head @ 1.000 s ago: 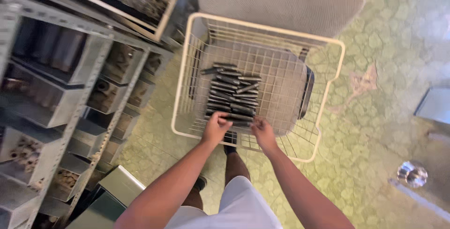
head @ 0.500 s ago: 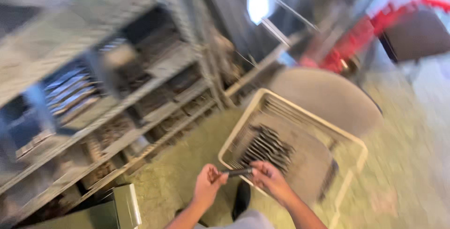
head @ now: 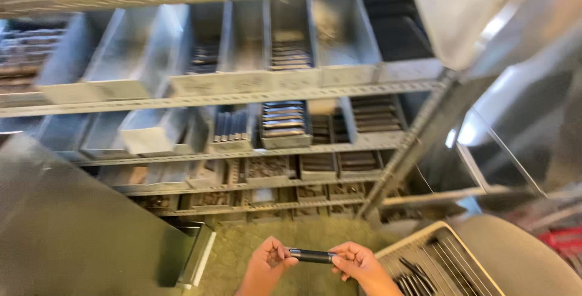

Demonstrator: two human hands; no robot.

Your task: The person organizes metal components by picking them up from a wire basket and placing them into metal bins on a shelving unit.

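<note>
A short dark metal rod (head: 311, 255) is held level between both hands at the bottom of the view. My left hand (head: 268, 261) pinches its left end and my right hand (head: 356, 261) grips its right end. Just right of my right hand is a cream wire basket (head: 407, 246) with several more dark rods (head: 413, 277) in it. The basket rests on a grey padded chair seat (head: 528, 262).
A grey metal shelving rack (head: 242, 96) fills the view ahead, its rows of open bins (head: 284, 123) holding stacked dark metal parts. A slanted rack post (head: 412, 145) stands to the right. A grey metal box (head: 197, 253) sits on the green floor (head: 291, 232) at the left.
My hands lifted one rod out of the basket and hold it between them. The view swung up from the basket and floor to the shelving rack.
</note>
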